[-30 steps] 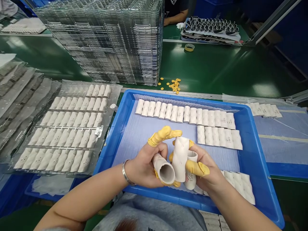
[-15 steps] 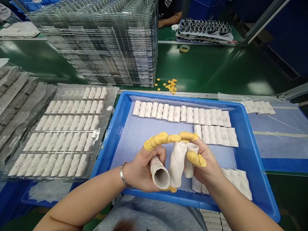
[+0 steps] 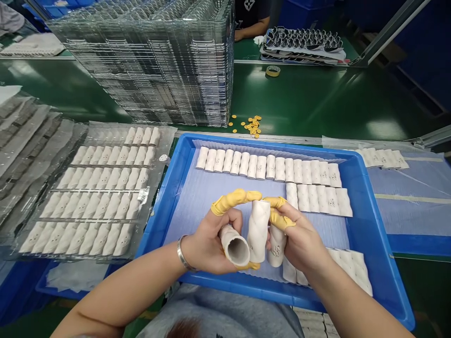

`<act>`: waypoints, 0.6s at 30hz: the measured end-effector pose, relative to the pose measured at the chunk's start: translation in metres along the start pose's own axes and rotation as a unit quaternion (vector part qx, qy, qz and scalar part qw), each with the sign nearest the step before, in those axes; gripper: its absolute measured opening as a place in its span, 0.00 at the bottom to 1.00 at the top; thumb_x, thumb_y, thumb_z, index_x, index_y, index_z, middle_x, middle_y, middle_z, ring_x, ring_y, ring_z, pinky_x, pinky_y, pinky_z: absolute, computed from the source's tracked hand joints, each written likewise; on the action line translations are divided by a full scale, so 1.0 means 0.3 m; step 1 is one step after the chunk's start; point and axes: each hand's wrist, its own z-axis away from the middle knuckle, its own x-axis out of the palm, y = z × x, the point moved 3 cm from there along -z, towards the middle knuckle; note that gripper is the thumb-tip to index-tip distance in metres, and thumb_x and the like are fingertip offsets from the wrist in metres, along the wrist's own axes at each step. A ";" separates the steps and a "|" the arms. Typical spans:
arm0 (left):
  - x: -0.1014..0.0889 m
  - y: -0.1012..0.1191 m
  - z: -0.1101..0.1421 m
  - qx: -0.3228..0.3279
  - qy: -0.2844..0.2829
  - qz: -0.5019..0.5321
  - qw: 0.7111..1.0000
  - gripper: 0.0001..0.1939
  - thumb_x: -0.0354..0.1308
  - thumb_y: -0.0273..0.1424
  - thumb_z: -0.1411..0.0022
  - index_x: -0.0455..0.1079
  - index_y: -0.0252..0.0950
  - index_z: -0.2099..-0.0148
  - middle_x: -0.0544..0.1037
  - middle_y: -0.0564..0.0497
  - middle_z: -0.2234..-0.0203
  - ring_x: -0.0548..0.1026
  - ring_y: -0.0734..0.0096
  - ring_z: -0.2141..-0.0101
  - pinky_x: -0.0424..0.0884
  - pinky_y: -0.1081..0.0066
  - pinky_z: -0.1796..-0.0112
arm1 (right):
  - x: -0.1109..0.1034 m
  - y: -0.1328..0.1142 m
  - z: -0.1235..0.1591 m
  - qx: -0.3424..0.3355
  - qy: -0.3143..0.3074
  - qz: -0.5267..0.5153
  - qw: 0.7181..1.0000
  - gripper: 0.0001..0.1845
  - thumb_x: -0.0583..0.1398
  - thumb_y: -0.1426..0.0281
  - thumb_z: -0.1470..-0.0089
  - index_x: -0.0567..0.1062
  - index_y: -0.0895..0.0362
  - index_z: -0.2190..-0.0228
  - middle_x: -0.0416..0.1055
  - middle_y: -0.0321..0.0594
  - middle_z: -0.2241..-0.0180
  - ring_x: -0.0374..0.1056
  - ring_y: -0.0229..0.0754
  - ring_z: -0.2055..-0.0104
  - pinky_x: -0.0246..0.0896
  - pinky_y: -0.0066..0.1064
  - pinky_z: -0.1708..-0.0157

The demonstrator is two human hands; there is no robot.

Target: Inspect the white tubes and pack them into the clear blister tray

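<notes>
Factory workshop, green bench (image 3: 317,101), stack of clear trays (image 3: 158,70), white tubes (image 3: 261,167) lie in rows in blue bin (image 3: 253,291), co-worker's arm (image 3: 256,30) rests opposite.

Some of the off-white, wavy-surfaced cylindrical tubes (image 3: 258,232) are marked with black script. The fingers (image 3: 230,203) are capped in yellow. The rectangular blue plastic tray (image 3: 389,263) is lined with a pale lavender sheet (image 3: 200,202). The glossy green tabletop (image 3: 313,96) is dotted with round yellow discs (image 3: 253,126).
</notes>
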 end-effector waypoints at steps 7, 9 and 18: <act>0.009 -0.017 0.018 -0.007 0.009 -0.058 0.998 0.50 0.69 0.25 0.48 0.49 0.48 0.29 0.66 0.57 0.72 0.64 0.78 0.77 0.68 0.75 0.76 | 0.011 0.003 0.008 -0.018 0.010 0.091 0.996 0.25 0.77 0.60 0.54 0.75 0.54 0.59 0.72 0.33 0.69 0.67 0.34 0.75 0.65 0.19 0.78; 0.012 -0.017 0.019 -0.010 0.008 -0.051 0.999 0.51 0.70 0.25 0.49 0.49 0.48 0.28 0.66 0.57 0.71 0.64 0.78 0.77 0.68 0.75 0.76 | 0.020 0.003 0.009 -0.007 0.010 0.085 0.996 0.23 0.76 0.62 0.52 0.75 0.54 0.59 0.73 0.34 0.69 0.67 0.34 0.76 0.65 0.20 0.79; 0.027 -0.003 -0.003 0.042 -0.023 -0.059 0.997 0.50 0.67 0.25 0.45 0.46 0.46 0.27 0.66 0.58 0.75 0.67 0.73 0.76 0.73 0.64 0.64 | 0.050 -0.006 0.015 -0.036 -0.004 0.056 0.998 0.21 0.76 0.70 0.55 0.76 0.56 0.61 0.74 0.35 0.70 0.67 0.35 0.73 0.65 0.20 0.74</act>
